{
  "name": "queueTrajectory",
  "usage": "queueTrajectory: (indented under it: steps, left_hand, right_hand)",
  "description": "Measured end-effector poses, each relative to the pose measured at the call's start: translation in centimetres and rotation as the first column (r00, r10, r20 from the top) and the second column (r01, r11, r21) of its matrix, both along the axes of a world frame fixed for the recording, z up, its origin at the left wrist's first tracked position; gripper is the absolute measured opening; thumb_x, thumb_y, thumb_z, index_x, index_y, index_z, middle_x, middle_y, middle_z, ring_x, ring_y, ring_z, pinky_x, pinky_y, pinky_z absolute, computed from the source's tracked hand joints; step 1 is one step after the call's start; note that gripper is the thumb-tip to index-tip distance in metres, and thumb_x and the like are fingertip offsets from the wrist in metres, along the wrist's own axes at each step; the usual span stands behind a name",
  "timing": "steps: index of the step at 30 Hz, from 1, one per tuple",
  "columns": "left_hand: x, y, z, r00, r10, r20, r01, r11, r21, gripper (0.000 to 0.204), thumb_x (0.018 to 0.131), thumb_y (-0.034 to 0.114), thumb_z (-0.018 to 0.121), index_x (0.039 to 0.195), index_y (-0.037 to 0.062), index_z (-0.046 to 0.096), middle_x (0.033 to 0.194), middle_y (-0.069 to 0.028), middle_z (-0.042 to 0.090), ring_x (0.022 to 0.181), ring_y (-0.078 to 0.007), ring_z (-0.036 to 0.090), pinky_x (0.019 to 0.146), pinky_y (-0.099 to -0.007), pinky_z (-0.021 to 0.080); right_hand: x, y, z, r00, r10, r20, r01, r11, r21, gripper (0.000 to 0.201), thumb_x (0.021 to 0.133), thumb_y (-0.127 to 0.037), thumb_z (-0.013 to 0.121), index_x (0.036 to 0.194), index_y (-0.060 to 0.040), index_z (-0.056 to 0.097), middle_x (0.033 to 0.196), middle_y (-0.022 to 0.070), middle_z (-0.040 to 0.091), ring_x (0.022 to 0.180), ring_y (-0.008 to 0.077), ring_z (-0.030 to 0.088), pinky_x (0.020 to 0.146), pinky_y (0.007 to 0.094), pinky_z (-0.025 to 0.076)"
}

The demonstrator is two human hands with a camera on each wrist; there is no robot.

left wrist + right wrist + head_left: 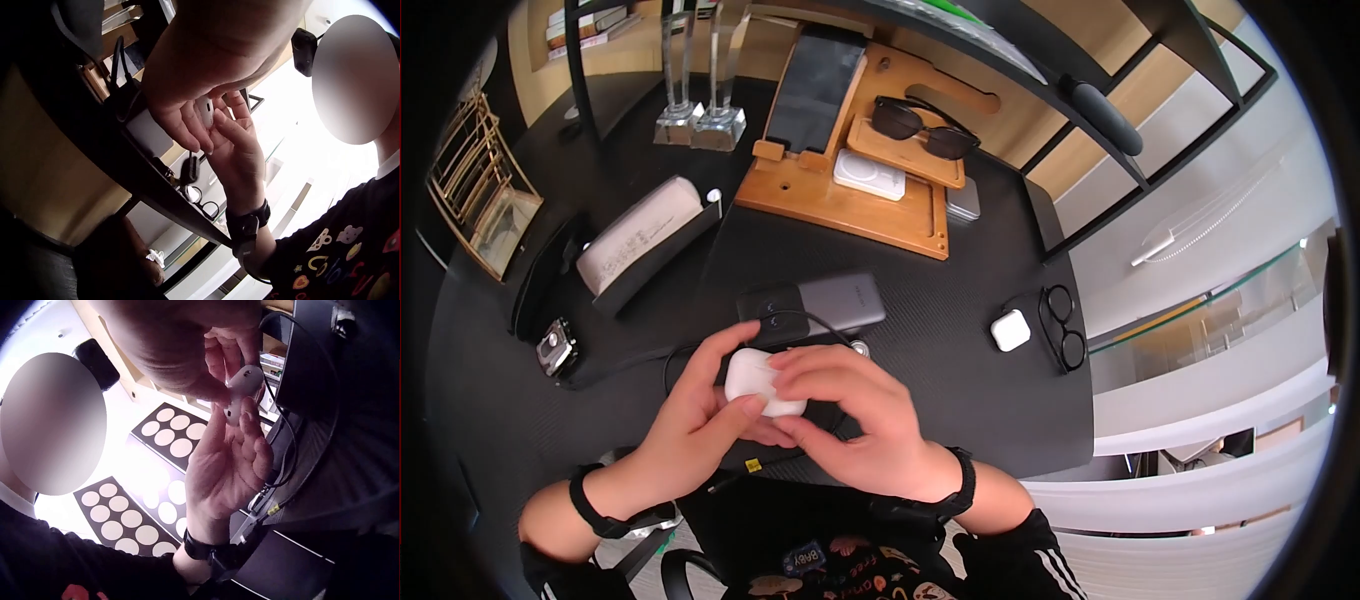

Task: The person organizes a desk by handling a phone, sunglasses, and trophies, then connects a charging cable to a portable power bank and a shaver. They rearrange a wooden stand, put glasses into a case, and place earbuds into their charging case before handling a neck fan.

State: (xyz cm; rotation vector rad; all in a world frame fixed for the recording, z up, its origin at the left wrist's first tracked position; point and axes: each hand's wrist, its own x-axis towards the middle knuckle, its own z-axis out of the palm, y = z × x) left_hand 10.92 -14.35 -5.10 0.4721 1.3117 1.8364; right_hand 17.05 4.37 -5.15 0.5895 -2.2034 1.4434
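Both hands hold a small white rounded case (752, 376) above the front of the black desk. In the head view the left hand (690, 425) grips its left side, thumb on the near edge. My right hand (865, 420) pinches it from the right, with fingertips over its top. From the right wrist, the case (247, 379) shows a small dark opening, and a second white part with a dark slot lies just below it; whether the two are joined, I cannot tell. The left wrist view shows the case (205, 112) partly hidden by fingers.
Beyond the hands lie a grey power bank (840, 302) and a black cable. To the right are another white case (1010, 330) and black glasses (1062, 330). A wooden stand (900, 225) holds a phone and sunglasses; a glasses case (645, 240) and a watch (557, 348) lie left.
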Motion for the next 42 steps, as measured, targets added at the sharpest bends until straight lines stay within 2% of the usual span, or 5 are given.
queueTrajectory:
  steps: [17, 21, 25, 37, 42]
  left_hand:
    - [1.3, -0.4, -0.9, 0.933, -0.068, -0.352, 0.114, 0.987, 0.111, 0.045, 0.095, 0.0, 0.042, 0.134, 0.0041, 0.02, 0.11, -0.02, 0.059, 0.101, -0.0201, 0.061, 0.09, -0.0343, 0.049]
    - [0.1, -0.7, -0.3, 0.867, -0.276, -0.414, 0.176, 0.948, -0.264, 0.031, 0.095, 0.008, 0.05, 0.123, 0.0003, 0.039, 0.09, -0.0106, 0.068, 0.084, -0.0164, 0.066, 0.077, -0.0289, 0.05]
    - [0.3, -0.3, 0.1, 0.778, -0.424, -0.463, 0.225, 0.877, -0.425, 0.02, 0.095, 0.011, 0.05, 0.111, 0.0014, 0.056, 0.087, -0.0067, 0.069, 0.079, -0.0126, 0.064, 0.074, -0.0255, 0.049]
    - [-0.8, -0.1, -0.1, 0.638, -0.536, -0.553, 0.3, 0.834, -0.462, 0.023, 0.092, 0.019, 0.059, 0.109, 0.0042, 0.061, 0.092, -0.008, 0.067, 0.087, -0.0193, 0.066, 0.074, -0.0289, 0.052]
    - [-0.9, 0.0, -0.4, 0.635, -0.549, -0.544, 0.318, 0.827, -0.464, 0.023, 0.091, 0.019, 0.06, 0.108, 0.0047, 0.062, 0.09, -0.0071, 0.066, 0.086, -0.0188, 0.065, 0.072, -0.029, 0.052]
  right_hand:
    - [0.8, 2.6, 4.0, 0.997, -0.048, 0.068, 0.034, 0.982, 0.186, 0.042, 0.068, 0.0, 0.074, 0.108, -0.0037, 0.062, 0.112, 0.0145, 0.06, 0.099, 0.0309, 0.062, 0.084, 0.0351, 0.052]
    - [-3.0, 7.8, 4.8, 0.927, -0.17, 0.335, 0.235, 0.958, -0.166, 0.041, 0.075, 0.007, 0.071, 0.114, -0.0005, 0.058, 0.111, 0.0097, 0.063, 0.101, 0.0172, 0.063, 0.087, 0.0288, 0.053]
    - [-9.5, 14.1, 0.4, 0.9, -0.23, 0.371, 0.306, 0.938, -0.162, 0.035, 0.076, 0.004, 0.072, 0.108, 0.0014, 0.059, 0.101, 0.0087, 0.067, 0.092, 0.0141, 0.064, 0.084, 0.0273, 0.053]
    - [-14.5, 14.3, -3.1, 0.819, -0.437, 0.371, 0.357, 0.896, 0.265, 0.039, 0.07, -0.008, 0.08, 0.106, -0.0011, 0.066, 0.089, 0.0068, 0.069, 0.08, 0.0103, 0.065, 0.074, 0.024, 0.053]
    - [-14.9, 15.3, -4.6, 0.893, -0.241, 0.38, 0.313, 0.94, -0.138, 0.036, 0.07, -0.002, 0.08, 0.103, 0.0002, 0.067, 0.102, 0.008, 0.065, 0.086, 0.0138, 0.066, 0.079, 0.0235, 0.055]
